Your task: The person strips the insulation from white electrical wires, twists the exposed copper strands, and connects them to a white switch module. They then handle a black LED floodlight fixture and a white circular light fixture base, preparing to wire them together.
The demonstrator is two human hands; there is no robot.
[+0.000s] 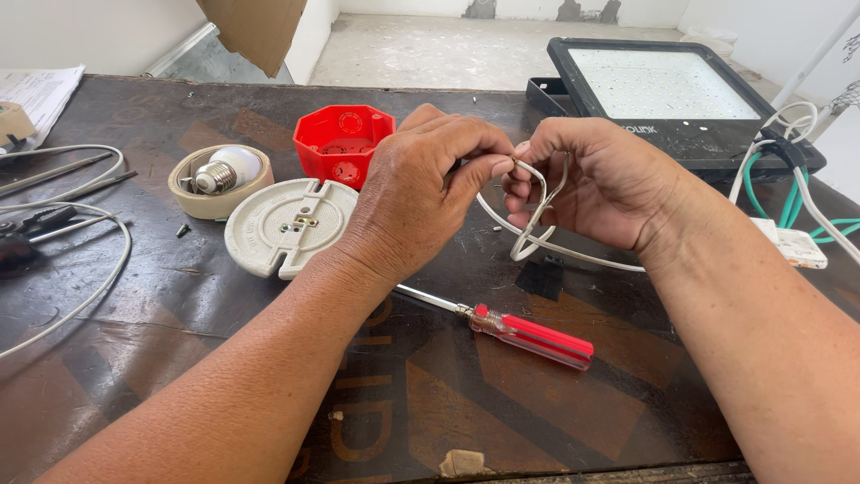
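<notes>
My left hand (pixel 421 193) and my right hand (pixel 596 179) meet above the middle of the dark table. Both pinch a white electrical wire (pixel 537 211) that loops down between them and trails off to the right. The left fingertips grip the wire's bare end, touching the right thumb. Just below the hands lies a red-handled screwdriver (pixel 528 336), its shaft partly hidden under my left wrist. A small black piece (pixel 540 278) rests on the table under the wire loop.
A white round ceramic base (pixel 287 229) lies left of my left hand, a red octagonal box (pixel 342 139) behind it. A tape roll holding a light bulb (pixel 219 179) sits further left. A black flood light (pixel 672 94) with green and white cables stands at back right. Loose wires and pliers lie at far left.
</notes>
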